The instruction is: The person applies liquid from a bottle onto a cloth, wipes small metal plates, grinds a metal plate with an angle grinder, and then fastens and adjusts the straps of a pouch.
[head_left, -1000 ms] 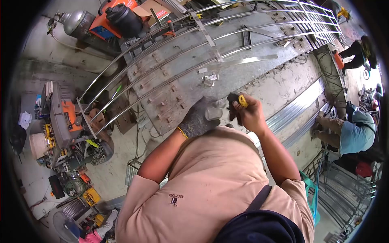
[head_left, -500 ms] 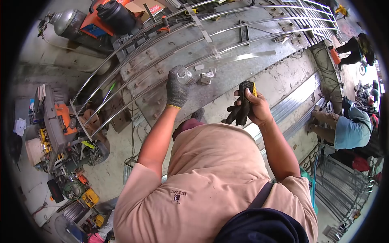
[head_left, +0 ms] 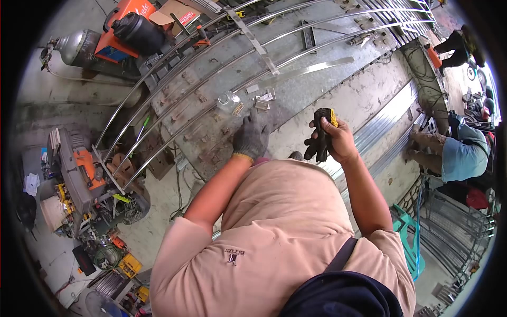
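My left hand (head_left: 251, 138) wears a dark grey knitted glove with a yellow cuff edge. It is over the near edge of the metal table (head_left: 296, 95), fingers stretched out and nothing seen in them. Just beyond its fingers a clear bottle (head_left: 228, 100) lies or stands on the table; I cannot tell which. Beside the bottle are small pale box-like pieces (head_left: 263, 100). My bare right hand (head_left: 342, 141) is closed around a loose black work glove (head_left: 318, 140) with a yellow cuff, held in front of my body.
Long curved metal rods (head_left: 203, 79) span the table, joined by a flat crossbar (head_left: 252, 39). A flat metal strip (head_left: 317, 67) lies nearby. A gas cylinder (head_left: 79, 48) and a black container (head_left: 136, 33) are far left. Another person (head_left: 465, 158) bends at the right.
My left hand has let go of the clear bottle, which now rests on the table, and has drawn back toward me and to the right. My right hand still holds the glove.
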The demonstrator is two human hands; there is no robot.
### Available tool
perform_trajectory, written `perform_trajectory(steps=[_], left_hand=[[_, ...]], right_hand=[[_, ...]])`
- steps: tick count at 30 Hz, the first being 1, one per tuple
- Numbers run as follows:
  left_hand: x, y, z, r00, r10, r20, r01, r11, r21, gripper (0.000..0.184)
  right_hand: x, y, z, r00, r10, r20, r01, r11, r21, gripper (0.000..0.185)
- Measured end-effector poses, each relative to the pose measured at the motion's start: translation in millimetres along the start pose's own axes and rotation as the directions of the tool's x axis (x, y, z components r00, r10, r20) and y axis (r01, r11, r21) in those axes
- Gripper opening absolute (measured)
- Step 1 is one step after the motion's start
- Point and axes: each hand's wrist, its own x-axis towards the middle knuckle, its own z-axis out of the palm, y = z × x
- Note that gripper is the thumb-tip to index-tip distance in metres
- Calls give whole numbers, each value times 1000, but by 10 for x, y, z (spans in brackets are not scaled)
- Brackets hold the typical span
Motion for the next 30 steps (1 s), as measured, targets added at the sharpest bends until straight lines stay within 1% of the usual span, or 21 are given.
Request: perform_trajectory(steps=[3,4,7,10,13,16,17,19,20,21,22,23,24,25,26,29,30], left_hand=[[422,252,7,983,-185,17,182,978,99,71],[503,264,9,981,-193,29,188,976,109,68],[666,195,196,985,-172,-16,172,984,49,63],[638,91,266,990,-140,-12,140,990,7,59],[490,210,3,993,-119,18,117,990,83,65],[389,117,-68,999,-22,-43,21,999,-38,59],[378,57,-84,999,28,-45,-36,982,-183,56],[372,-15,-81,989,130,-66,-146,875,-462,52],[303,102,-208,994,110,18,-65,700,-711,51],[200,203,-348,988,111,106,44,460,-887,50],[114,338,-524,973,136,187,162,179,-970,49],[54,452,-653,965,201,166,156,65,-986,52],[-9,556,-770,956,260,136,154,-49,-987,55],[-42,606,-848,944,313,99,156,-161,-974,58],[-47,602,-891,920,386,64,137,-163,-977,68],[-112,669,-963,911,410,52,128,-159,-979,67],[-121,637,-977,905,413,102,173,-138,-975,66]], right_hand=[[-63,-30,-30,1000,-21,10,21,999,-36,24],[-83,-44,-40,999,-32,17,33,998,-48,24],[-160,-108,-61,998,-60,23,61,994,-93,23],[-191,-121,-106,996,-86,9,87,987,-137,24],[-263,-187,-31,993,-114,-33,106,978,-182,22],[-304,-226,24,988,-143,-64,124,962,-243,19],[-320,-236,53,987,-149,-52,130,955,-267,17],[-381,-279,113,986,-162,-34,143,937,-319,15],[-448,-337,169,989,-145,-33,123,921,-370,14],[-536,-405,249,992,-125,-33,100,901,-421,14],[-593,-440,317,994,-106,-30,80,878,-472,13],[-615,-427,373,964,-263,32,235,793,-562,14],[-632,-398,442,908,-403,111,377,676,-633,17],[-639,-377,511,828,-522,204,502,532,-682,21],[-647,-396,581,758,-573,312,611,457,-646,36],[-672,-424,792,602,-643,473,693,128,-709,45],[-679,-429,831,612,-599,517,685,74,-725,59]])
